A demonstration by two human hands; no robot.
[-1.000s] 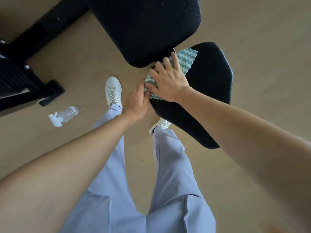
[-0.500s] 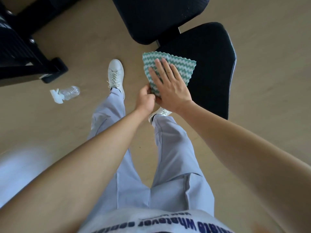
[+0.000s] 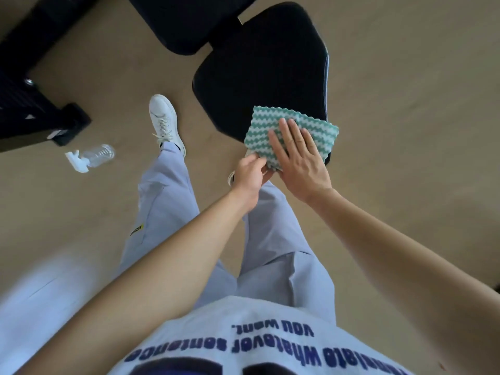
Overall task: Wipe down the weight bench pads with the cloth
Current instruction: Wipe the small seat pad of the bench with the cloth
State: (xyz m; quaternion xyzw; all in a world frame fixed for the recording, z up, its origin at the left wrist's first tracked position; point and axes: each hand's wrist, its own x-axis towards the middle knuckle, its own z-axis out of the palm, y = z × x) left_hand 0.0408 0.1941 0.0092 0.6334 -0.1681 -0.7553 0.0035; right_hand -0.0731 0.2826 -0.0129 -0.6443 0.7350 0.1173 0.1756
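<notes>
1. Pressing flat on the cloth (image 3: 311,128), the right hand (image 3: 300,163) is seen with fingers straight and spread; nothing is grasped by it.
2. The cloth's near corner is pinched by the left hand (image 3: 250,175), thumb and curled fingers closed on it, just left of the right palm.
3. Cloth: soft, nubby, banded in teal and white zigzags, edges scalloped. It is laid over the near end of the seat pad (image 3: 265,66), one corner overhanging to the right of the pressing fingers.
4. Seat pad: black, finely textured cover, rounded corners. Beyond it, farther from both hands, a back pad (image 3: 184,20) of like texture is partly seen.
5. Well left of the pinching hand, a spray bottle (image 3: 92,156) is lying on its side on the tan floor (image 3: 405,104): clear ribbed plastic, white trigger head.
6. A white lace-up shoe (image 3: 165,123) is noted between bottle and left hand. Trousers (image 3: 167,190): pale lavender; a small yellow tag (image 3: 137,230) is too small to be read.
7. T-shirt (image 3: 243,312): white, dark blue print seen upside down; "whatever sentence" and "you want" can be read.
</notes>
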